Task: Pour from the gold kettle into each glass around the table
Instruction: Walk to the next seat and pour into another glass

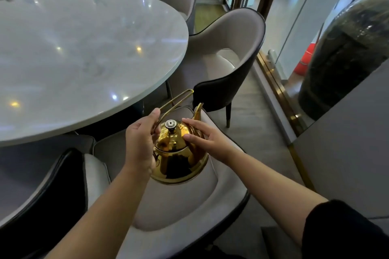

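Observation:
A shiny gold kettle with a silver lid knob stands on the pale seat of a chair right below me. Its spout points away to the upper right and its thin wire handle leans toward the table. My left hand pinches the handle near its base. My right hand rests with spread fingers on the lid and shoulder of the kettle. The round white marble table fills the upper left. No glass shows on the part of it in view.
Several grey upholstered chairs with dark backs ring the table, one just beyond the kettle and one at my lower left. A glass wall with gold trim runs along the right, leaving a narrow floor strip.

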A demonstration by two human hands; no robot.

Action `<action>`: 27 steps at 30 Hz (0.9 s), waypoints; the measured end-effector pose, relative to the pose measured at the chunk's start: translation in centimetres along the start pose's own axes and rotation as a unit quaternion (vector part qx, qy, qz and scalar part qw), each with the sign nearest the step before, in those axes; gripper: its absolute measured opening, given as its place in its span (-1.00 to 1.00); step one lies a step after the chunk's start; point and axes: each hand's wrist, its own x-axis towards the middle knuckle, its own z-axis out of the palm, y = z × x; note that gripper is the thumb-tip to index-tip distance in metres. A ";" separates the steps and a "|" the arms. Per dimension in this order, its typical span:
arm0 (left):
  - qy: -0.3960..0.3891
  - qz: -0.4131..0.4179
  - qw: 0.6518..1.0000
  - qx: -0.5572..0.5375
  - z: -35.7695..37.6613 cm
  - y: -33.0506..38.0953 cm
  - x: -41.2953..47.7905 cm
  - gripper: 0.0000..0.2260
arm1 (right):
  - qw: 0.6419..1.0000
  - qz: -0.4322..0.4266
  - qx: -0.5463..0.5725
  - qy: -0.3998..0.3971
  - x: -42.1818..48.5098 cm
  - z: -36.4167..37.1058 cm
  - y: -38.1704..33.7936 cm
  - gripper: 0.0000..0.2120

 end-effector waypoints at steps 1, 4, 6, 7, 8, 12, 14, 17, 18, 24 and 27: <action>0.008 -0.001 1.000 0.001 0.6 0.0 0.3 -0.45 | 1.000 0.002 0.003 -0.006 0.2 -0.5 0.0 -0.46; 0.025 -0.002 1.000 0.007 2.0 0.1 1.1 -0.46 | 1.000 0.004 0.003 -0.024 1.2 -1.9 0.1 -0.42; 0.037 0.001 0.999 0.008 2.6 0.0 1.5 -0.46 | 0.999 0.006 0.001 -0.046 2.0 -2.9 0.1 -0.41; 0.046 0.002 0.999 0.007 2.9 0.0 1.7 -0.46 | 0.998 0.007 -0.003 -0.061 2.5 -3.3 0.1 -0.41; 0.057 0.003 0.998 0.007 3.1 -0.1 1.9 -0.46 | 0.997 0.009 -0.007 -0.078 3.1 -3.7 0.1 -0.42; 0.107 0.002 0.994 0.010 4.0 -0.4 2.5 -0.47 | 0.989 0.012 -0.010 -0.146 5.5 -4.7 -0.2 -0.49; 0.134 0.000 0.991 -0.003 4.4 -0.6 2.9 -0.48 | 0.984 0.008 -0.012 -0.176 6.7 -5.2 -0.2 -0.51; 0.196 0.010 0.981 0.004 5.5 -0.7 3.1 -0.49 | 0.973 -0.003 -0.015 -0.228 8.4 -5.9 -0.3 -0.50; 0.218 0.010 0.976 0.006 5.9 -0.7 3.1 -0.49 | 0.969 -0.008 -0.016 -0.246 8.9 -6.1 -0.4 -0.48; 0.324 0.012 0.946 -0.018 8.0 -0.2 2.6 -0.56 | 0.944 -0.036 -0.028 -0.328 11.2 -7.0 -1.3 -0.44; 0.347 0.023 0.937 -0.007 8.5 0.1 2.3 -0.58 | 0.935 -0.045 -0.030 -0.350 11.6 -6.8 -1.6 -0.44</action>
